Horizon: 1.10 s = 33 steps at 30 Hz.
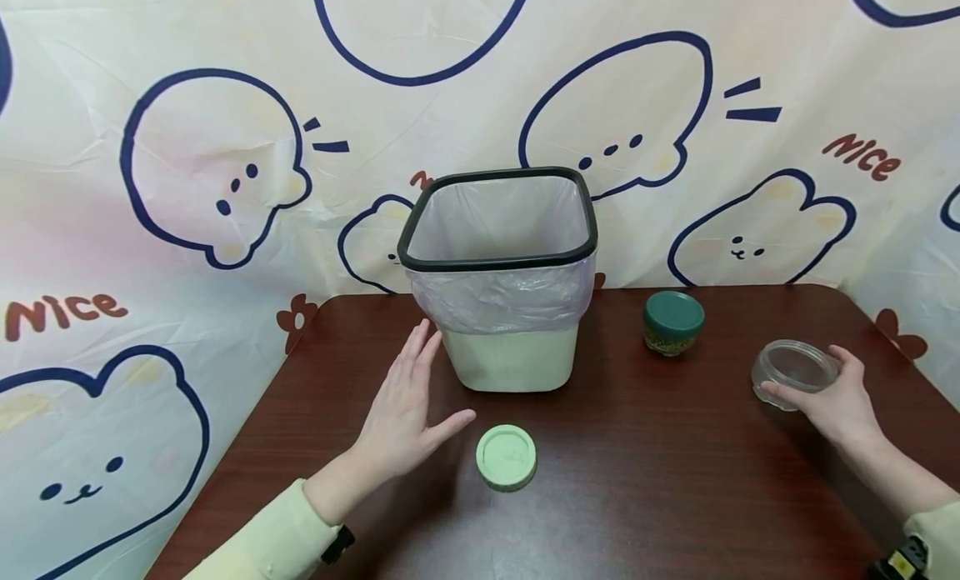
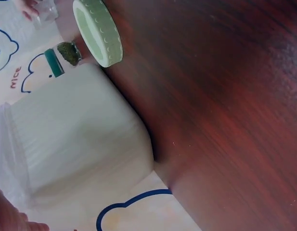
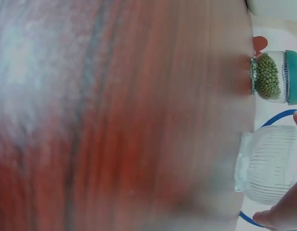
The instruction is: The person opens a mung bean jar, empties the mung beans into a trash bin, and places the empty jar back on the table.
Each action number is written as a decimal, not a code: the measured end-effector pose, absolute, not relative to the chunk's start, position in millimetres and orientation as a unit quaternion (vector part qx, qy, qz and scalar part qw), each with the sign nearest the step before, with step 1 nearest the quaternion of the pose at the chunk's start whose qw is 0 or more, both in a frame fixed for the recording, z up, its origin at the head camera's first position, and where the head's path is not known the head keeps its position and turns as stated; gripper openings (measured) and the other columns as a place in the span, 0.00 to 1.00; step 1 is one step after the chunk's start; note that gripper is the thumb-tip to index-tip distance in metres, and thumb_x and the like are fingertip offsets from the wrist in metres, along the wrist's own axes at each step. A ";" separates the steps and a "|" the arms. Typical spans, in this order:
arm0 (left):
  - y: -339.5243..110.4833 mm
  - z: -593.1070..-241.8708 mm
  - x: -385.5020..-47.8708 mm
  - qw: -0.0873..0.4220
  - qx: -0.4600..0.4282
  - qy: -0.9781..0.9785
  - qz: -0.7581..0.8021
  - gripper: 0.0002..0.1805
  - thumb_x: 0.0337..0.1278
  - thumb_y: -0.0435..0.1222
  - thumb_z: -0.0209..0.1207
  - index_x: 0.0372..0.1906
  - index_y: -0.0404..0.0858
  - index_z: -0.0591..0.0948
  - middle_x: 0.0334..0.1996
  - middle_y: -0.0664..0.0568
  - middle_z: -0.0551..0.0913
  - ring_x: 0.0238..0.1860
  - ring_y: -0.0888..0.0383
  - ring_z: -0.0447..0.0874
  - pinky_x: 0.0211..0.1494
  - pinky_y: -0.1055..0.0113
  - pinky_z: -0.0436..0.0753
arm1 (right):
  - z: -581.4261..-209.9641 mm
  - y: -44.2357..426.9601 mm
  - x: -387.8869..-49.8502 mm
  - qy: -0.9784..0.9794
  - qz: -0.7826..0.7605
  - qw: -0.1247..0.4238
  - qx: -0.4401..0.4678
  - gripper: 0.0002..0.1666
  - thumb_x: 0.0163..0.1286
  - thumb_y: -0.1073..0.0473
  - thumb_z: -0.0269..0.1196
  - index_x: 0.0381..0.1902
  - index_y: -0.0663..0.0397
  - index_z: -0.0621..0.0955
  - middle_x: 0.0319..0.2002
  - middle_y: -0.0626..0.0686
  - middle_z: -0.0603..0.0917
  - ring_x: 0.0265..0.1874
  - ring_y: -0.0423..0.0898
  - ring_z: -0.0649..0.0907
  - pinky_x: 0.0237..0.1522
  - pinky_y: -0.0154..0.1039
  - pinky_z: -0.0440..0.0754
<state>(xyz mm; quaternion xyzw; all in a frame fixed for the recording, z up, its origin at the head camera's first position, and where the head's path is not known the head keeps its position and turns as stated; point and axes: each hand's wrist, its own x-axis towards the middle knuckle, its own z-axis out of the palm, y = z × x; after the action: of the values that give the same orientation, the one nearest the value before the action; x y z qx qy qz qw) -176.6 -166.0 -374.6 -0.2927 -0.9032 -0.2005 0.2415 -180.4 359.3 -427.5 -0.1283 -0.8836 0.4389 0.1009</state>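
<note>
At the right of the table, my right hand (image 1: 847,401) holds a clear, lidless glass jar (image 1: 787,388), thumb on the near side and fingers on the far side. The right wrist view shows the jar's ribbed wall (image 3: 271,163) between thumb and fingers. My left hand (image 1: 401,405) is spread with straight fingers, holding nothing, beside a pale bin (image 1: 513,359) with a black rim and a plastic liner. Right of that hand lies a light green round lid (image 1: 507,457), apart from the thumb.
Between the bin and the glass jar stands a small jar (image 1: 673,322) with a dark green lid, holding green beans (image 3: 267,77). A printed cloth (image 1: 225,313) hangs behind the brown table (image 1: 637,497).
</note>
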 end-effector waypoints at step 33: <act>-143.7 -370.5 -176.4 0.239 -0.353 -0.889 -0.168 0.52 0.59 0.69 0.44 0.74 0.34 0.53 0.76 0.40 0.47 0.75 0.46 0.46 0.67 0.41 0.60 | -376.2 304.9 -188.9 -0.895 0.425 0.128 -0.042 0.62 0.65 0.47 0.66 0.76 0.63 0.37 0.73 0.73 0.40 0.69 0.74 0.47 0.58 0.76 0.49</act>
<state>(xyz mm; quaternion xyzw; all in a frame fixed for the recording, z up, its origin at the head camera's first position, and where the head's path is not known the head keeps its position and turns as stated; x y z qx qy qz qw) -176.4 -143.7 -370.5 -0.3532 -0.8888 -0.1677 0.2391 -188.9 304.9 -376.2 -0.0424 -0.8949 0.4254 0.1281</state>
